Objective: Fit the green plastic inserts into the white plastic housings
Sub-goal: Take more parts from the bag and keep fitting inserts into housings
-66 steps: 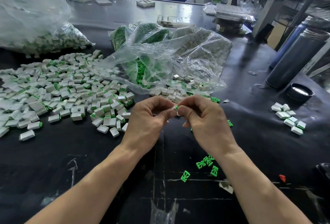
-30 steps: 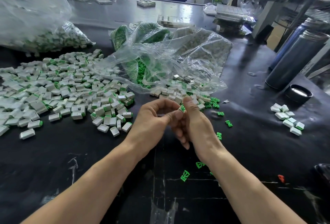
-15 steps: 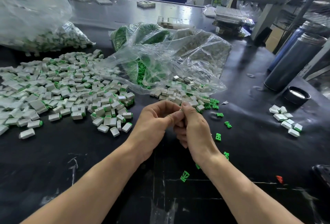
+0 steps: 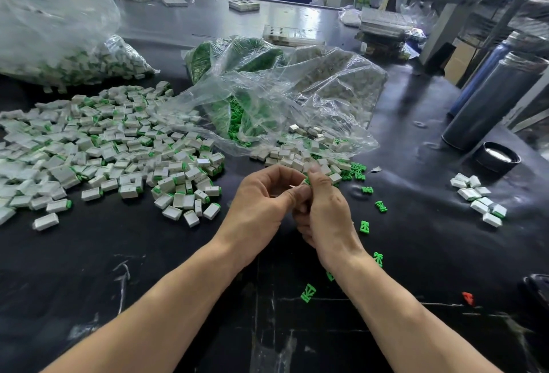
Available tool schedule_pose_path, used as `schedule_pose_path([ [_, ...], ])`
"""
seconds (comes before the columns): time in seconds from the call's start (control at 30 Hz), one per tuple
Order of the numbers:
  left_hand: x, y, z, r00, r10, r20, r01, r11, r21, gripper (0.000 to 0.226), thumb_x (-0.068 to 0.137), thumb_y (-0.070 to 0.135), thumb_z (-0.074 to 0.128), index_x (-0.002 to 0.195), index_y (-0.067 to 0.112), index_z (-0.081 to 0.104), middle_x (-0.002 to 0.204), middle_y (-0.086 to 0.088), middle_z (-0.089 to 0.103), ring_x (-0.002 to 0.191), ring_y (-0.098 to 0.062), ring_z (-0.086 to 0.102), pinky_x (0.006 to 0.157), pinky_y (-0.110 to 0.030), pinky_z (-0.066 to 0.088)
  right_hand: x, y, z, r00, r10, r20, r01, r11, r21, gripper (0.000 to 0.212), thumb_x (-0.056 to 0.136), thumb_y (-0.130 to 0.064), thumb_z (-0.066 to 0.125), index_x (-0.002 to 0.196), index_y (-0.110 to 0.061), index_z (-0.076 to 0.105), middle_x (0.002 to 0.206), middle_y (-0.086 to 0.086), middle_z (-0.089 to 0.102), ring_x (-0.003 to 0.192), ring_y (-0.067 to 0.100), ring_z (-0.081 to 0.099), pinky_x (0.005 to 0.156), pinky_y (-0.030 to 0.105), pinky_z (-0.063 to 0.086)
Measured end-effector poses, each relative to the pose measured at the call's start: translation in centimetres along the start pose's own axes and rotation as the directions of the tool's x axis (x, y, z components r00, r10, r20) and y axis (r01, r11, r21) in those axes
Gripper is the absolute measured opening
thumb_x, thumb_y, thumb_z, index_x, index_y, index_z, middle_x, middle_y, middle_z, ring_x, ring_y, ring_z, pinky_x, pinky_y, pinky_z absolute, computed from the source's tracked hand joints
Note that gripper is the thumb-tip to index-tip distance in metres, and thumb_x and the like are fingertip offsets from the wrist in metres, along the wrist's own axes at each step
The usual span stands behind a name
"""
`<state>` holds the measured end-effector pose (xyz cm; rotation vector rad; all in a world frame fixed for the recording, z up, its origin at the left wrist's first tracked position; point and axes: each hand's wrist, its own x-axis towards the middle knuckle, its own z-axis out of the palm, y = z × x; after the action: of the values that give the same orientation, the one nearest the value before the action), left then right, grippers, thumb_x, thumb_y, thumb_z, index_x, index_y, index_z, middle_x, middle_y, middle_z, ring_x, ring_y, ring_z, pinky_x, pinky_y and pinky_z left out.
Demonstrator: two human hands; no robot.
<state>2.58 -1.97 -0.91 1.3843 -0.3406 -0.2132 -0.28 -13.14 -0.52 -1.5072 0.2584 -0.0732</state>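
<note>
Black bench [image 4: 416, 239] held piles of white housings [image 4: 113, 146]. Both forearms angled inward; left hand [image 4: 261, 203] and right hand [image 4: 323, 212] met, fingers curled, pinching 1 green insert [image 4: 307, 181] between them.

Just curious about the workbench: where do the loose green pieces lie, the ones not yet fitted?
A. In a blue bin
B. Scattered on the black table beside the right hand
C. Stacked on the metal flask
B: loose green inserts dot the black table beside the right hand.
</note>
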Motion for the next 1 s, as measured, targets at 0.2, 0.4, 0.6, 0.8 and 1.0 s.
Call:
schedule_pose_path([
  [0.2,0.0,-0.1,0.0,1.000,-0.004,0.000,0.004,1.000,-0.006,0.004,0.092,0.003,0.071,0.095,0.000,0.069,0.079,-0.005,0.071,0.072,-0.012,0.065,0.069,-0.024,0.053,0.6,1.1,0.4,0.994,-0.062,-0.088,0.055,0.995,-0.082,0.055,0.090,-0.060,0.031,0.053,-0.038,0.067,0.042,-0.013,0.043,0.040,0.003,0.039,0.051,0.030,0.030],
  [0.4,-0.1,-0.2,-0.1,1.000,-0.009,-0.024,0.009,1.000,0.020,0.006,0.092,0.003,0.071,0.087,0.007,0.071,0.076,-0.002,0.071,0.070,-0.009,0.063,0.067,-0.020,0.051,0.9,1.7,0.4,0.985,-0.132,-0.111,0.112,0.980,-0.165,0.056,0.089,-0.055,0.029,0.052,-0.032,0.063,0.043,-0.014,0.045,0.042,0.002,0.039,0.056,0.030,0.029],
  [0.6,-0.2,-0.2,0.0,0.999,-0.013,-0.051,0.015,0.999,0.034,0.012,0.092,0.003,0.071,0.083,0.012,0.071,0.076,-0.001,0.072,0.071,-0.008,0.064,0.067,-0.020,0.051,0.9,1.8,0.6,0.981,-0.134,-0.141,0.103,0.973,-0.206,0.059,0.089,-0.054,0.028,0.052,-0.030,0.067,0.044,-0.013,0.052,0.049,0.005,0.046,0.062,0.032,0.036],
  [0.8,-0.4,-0.1,0.2,0.997,-0.006,-0.072,0.009,0.999,0.039,0.015,0.092,0.004,0.071,0.081,0.014,0.072,0.076,-0.002,0.072,0.072,-0.010,0.065,0.066,-0.019,0.052,0.9,1.7,0.6,0.977,-0.132,-0.166,0.095,0.972,-0.214,0.060,0.088,-0.055,0.029,0.045,-0.027,0.061,0.044,-0.009,0.051,0.049,0.013,0.045,0.062,0.037,0.037],
  [1.0,-0.5,0.0,0.3,0.996,-0.018,-0.091,0.023,0.998,0.050,0.012,0.093,0.005,0.071,0.084,0.012,0.072,0.078,-0.002,0.073,0.073,-0.010,0.067,0.067,-0.018,0.052,0.9,2.0,0.5,0.976,-0.152,-0.156,0.113,0.966,-0.230,0.060,0.090,-0.051,0.028,0.048,-0.026,0.064,0.044,-0.012,0.054,0.045,0.001,0.047,0.059,0.028,0.036],
])
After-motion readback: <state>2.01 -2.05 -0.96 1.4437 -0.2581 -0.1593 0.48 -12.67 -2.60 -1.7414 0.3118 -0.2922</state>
